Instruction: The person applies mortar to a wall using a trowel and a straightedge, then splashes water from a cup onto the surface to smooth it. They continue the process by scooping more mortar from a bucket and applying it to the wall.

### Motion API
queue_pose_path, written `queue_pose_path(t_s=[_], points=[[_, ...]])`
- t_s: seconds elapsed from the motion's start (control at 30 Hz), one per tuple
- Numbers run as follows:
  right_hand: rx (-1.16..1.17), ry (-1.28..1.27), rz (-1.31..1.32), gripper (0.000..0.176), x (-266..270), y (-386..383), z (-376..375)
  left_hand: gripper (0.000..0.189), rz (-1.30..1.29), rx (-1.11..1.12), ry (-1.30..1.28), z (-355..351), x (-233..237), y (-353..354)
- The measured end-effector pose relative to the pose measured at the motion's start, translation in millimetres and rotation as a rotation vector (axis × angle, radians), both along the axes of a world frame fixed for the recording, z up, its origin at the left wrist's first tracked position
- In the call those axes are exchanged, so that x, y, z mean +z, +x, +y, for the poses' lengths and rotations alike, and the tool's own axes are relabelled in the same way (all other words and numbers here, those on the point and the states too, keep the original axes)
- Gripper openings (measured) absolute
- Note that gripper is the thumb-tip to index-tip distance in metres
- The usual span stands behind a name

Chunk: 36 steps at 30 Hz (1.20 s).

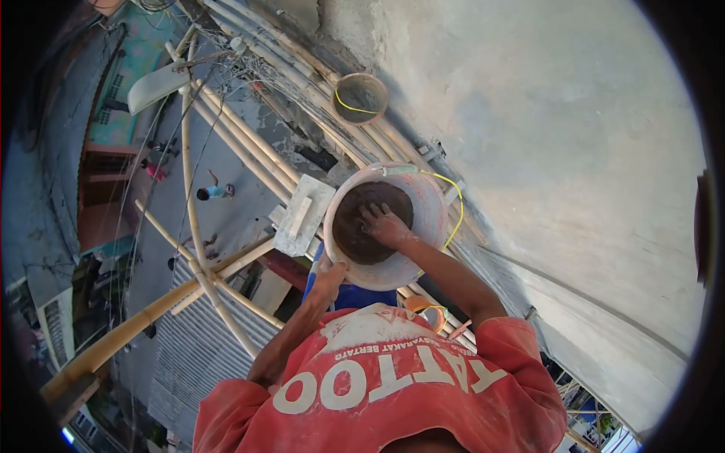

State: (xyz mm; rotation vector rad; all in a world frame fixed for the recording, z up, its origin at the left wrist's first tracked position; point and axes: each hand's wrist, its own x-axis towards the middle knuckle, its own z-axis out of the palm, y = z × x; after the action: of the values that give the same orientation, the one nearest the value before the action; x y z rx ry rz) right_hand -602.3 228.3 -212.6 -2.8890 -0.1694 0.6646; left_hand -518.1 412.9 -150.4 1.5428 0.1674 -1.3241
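1. Grip: left hand point(330, 276) was clamped on the near rim of the mortar bucket point(432, 205). Right hand point(385, 225) was inside the bucket, fingers spread flat on the wet mortar point(355, 241), holding nothing.
2. The bucket sat on bamboo scaffold poles point(226, 140) against the rendered wall point(566, 151). The street point(234, 211) lay far below the bucket's left side, with people on it.
3. Risk: only one hand steadied the bucket. Pressing down inside it could have tipped it off the round poles and over the left side.
4. Risk: a plastering float point(303, 214) lay just left of the bucket, loose on the poles. A nudge from the bucket or forearm could have knocked it onto the street.
5. Risk: mortar-slick fingers would have weakened any later hold on the rim.
6. A yellow cord point(460, 205) ran along the bucket's right side. I could not tell what it was tied to.
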Motion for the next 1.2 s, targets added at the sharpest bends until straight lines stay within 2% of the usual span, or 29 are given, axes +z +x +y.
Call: queue_pose_path(t_s=[0.07, 0.23, 0.3, 0.4, 0.57, 0.63, 0.67, 0.77, 0.8, 0.97, 1.03, 1.17, 1.2], points=[[-0.213, -0.045, -0.037, 0.027, -2, 6, -8, 0.048, -0.001, -0.015, 0.008, -4, 1, 14], [-0.436, 0.096, -0.132, 0.024, -2, 10, -36, 0.050, -0.024, 0.036, -0.016, -3, 9, 32], [-0.576, 0.284, -0.199, 0.025, 6, 11, -42, 0.050, -0.040, 0.046, -0.021, -5, 7, 39], [-0.701, 0.274, -0.231, 0.027, 18, 17, -36, 0.050, -0.065, 0.069, -0.028, -6, 11, 52], [-0.716, 0.295, -0.257, 0.026, 24, 32, -28, 0.045, -0.095, 0.083, -0.046, -1, 2, 68], [-0.728, 0.333, -0.228, 0.025, 32, 40, -21, 0.040, -0.149, 0.125, -0.030, -3, 15, 72], [-0.715, 0.369, -0.288, 0.025, 21, 40, -19, 0.036, -0.101, 0.138, -0.055, 0, 12, 75], [-0.788, 0.412, -0.276, 0.024, 35, 54, -16, 0.033, -0.086, 0.147, -0.108, 6, 12, 81], [-0.759, 0.417, -0.401, 0.024, 38, 58, -15, 0.032, -0.100, 0.112, -0.118, 8, 12, 84], [-0.824, 0.369, -0.387, 0.025, 67, 70, -16, 0.034, -0.227, 0.113, -0.124, 6, 26, 88], [-0.789, 0.338, -0.432, 0.026, 75, 74, -24, 0.046, -0.301, 0.173, -0.197, 1, 33, 90], [-0.723, 0.318, -0.417, 0.028, 82, 80, -37, 0.048, -0.359, 0.135, -0.248, -3, 40, 99], [-0.713, 0.310, -0.422, 0.028, 83, 81, -38, 0.042, -0.314, 0.136, -0.215, -4, 50, 101]])
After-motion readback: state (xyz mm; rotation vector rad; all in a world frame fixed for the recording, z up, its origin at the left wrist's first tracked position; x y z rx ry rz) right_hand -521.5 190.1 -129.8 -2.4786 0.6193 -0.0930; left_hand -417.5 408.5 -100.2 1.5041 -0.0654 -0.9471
